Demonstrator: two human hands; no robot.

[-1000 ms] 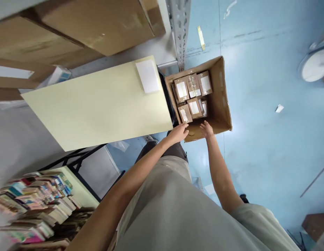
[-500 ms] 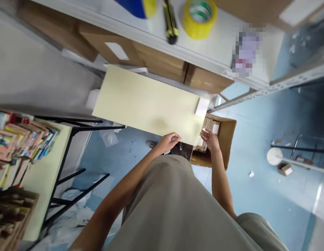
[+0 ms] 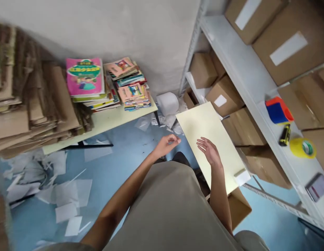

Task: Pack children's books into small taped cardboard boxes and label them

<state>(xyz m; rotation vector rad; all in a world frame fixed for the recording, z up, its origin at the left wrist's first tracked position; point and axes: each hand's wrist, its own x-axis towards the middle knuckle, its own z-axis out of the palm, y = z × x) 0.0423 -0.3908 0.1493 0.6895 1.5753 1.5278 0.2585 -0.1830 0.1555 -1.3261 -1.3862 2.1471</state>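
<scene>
My right hand [image 3: 209, 152] hovers with fingers spread over the near part of a pale yellow tabletop [image 3: 204, 129], holding nothing. Left of that table's edge, my left hand [image 3: 166, 144] hangs above the blue floor with fingers curled toward the thumb; nothing shows in it. A small white pad [image 3: 242, 177] lies on the table's right corner. Under that corner a brown cardboard box [image 3: 239, 209] stands on the floor, its inside hidden.
White metal shelving [image 3: 245, 80] on the right holds taped cartons, a yellow tape roll [image 3: 302, 148], a cutter [image 3: 284, 135] and a blue-and-orange object [image 3: 278, 111]. At left stand stacked books [image 3: 86, 78] and flattened cardboard [image 3: 28, 104]. Paper scraps [image 3: 65, 195] litter the floor.
The view has swung left, from the open box of small packages to the room. Both hands have left the box; the right is now over the tabletop, the left beside it.
</scene>
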